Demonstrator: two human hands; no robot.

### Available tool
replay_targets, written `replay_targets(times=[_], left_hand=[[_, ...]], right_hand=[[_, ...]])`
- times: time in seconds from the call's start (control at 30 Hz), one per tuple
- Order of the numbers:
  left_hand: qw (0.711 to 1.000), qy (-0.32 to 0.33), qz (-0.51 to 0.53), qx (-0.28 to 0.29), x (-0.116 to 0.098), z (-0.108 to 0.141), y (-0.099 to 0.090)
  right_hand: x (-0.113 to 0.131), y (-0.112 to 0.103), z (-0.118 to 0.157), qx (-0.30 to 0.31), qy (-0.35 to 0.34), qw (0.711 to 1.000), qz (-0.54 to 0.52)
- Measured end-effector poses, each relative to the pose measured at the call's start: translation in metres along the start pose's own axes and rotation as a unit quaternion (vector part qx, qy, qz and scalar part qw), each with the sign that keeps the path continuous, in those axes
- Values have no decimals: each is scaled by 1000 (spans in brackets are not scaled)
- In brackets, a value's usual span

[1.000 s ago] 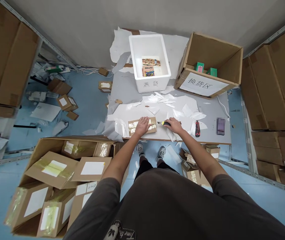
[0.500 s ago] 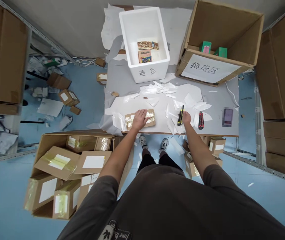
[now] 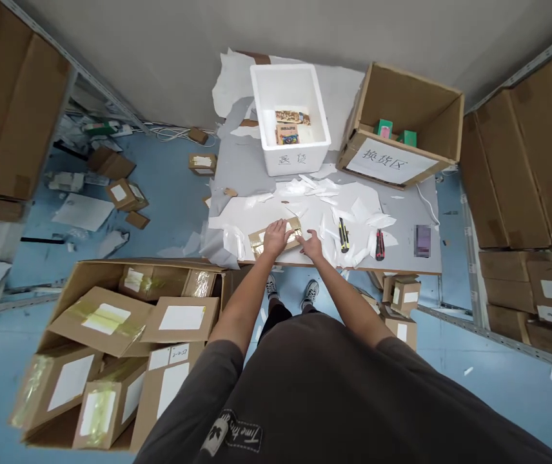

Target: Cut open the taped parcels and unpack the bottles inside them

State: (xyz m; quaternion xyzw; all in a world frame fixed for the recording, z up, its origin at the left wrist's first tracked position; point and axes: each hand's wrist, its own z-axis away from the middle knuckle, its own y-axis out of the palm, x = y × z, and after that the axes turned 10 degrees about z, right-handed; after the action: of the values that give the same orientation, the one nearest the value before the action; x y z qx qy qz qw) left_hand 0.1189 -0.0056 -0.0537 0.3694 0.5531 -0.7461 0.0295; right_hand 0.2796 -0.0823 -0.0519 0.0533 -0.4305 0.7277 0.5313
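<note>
A small, flat cardboard box (image 3: 258,241) with shiny tape lies slightly tilted near the table's front edge. My left hand (image 3: 276,237) holds it from above, fingers stretched across its top and thumb toward the right end. At that right end is my right hand (image 3: 311,246), fingers apart, its tips touching or very close to the box. It holds no tool. To the right, a yellow-and-black utility knife (image 3: 344,234) rests on the paper scraps. Further right lies a red-and-black utility knife (image 3: 380,245).
Behind the scraps (image 3: 309,187) stand a white foam box (image 3: 298,161) with small packets inside and a large open carton (image 3: 396,164) holding green boxes. A phone-like item (image 3: 422,241) lies at the right. A big carton of parcels (image 3: 70,283) stands left of my legs.
My right hand has let go of the yellow-and-black utility knife, now lying on the table, and has moved left to the box's end. The box is turned slightly; the view has shifted.
</note>
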Motion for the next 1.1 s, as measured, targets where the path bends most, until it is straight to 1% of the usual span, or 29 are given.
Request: replay_targets(times=[0.1, 0.17, 0.23, 0.33, 0.43, 0.53, 0.63, 0.73, 0.8, 0.87, 0.93, 1.03, 1.1], left_hand=[[999, -36, -7, 12, 5, -5, -12], [997, -68, -8, 24, 11, -9, -21], [996, -87, -9, 24, 17, -11, -29], [995, -100, -18, 21, 21, -16, -38], [992, -116, -25, 43, 17, -18, -43], [991, -114, -25, 69, 6, -8, -41], [990, -126, -41, 50, 0, 17, -31], [982, -183, -39, 23, 1, 43, -20], [978, -205, -39, 20, 5, 51, -17], [976, -208, -52, 29, 8, 50, -16], [976, -198, -70, 53, 9, 43, -15], [975, -177, -96, 89, 11, 34, -15], [975, -167, -111, 97, 13, 32, -15]], right_hand=[[14, -6, -11, -19, -2, 999, 37], [27, -9, -18, -14, 6, 1000, 28], [43, -6, -23, -6, 18, 1000, 2], [63, 0, -28, -10, 16, 1000, -13], [71, 2, -30, -9, 19, 1000, -10], [68, 0, -31, -3, 39, 999, -6], [64, 6, -31, -11, 53, 999, -5], [58, 28, -24, -39, 56, 998, -5], [52, 49, -14, -58, 37, 998, -13], [43, 70, 0, -64, 4, 997, -35], [34, 85, 11, -54, -13, 997, -58], [26, 94, 16, -33, -5, 998, -62], [24, 96, 13, -28, 2, 998, -61]])
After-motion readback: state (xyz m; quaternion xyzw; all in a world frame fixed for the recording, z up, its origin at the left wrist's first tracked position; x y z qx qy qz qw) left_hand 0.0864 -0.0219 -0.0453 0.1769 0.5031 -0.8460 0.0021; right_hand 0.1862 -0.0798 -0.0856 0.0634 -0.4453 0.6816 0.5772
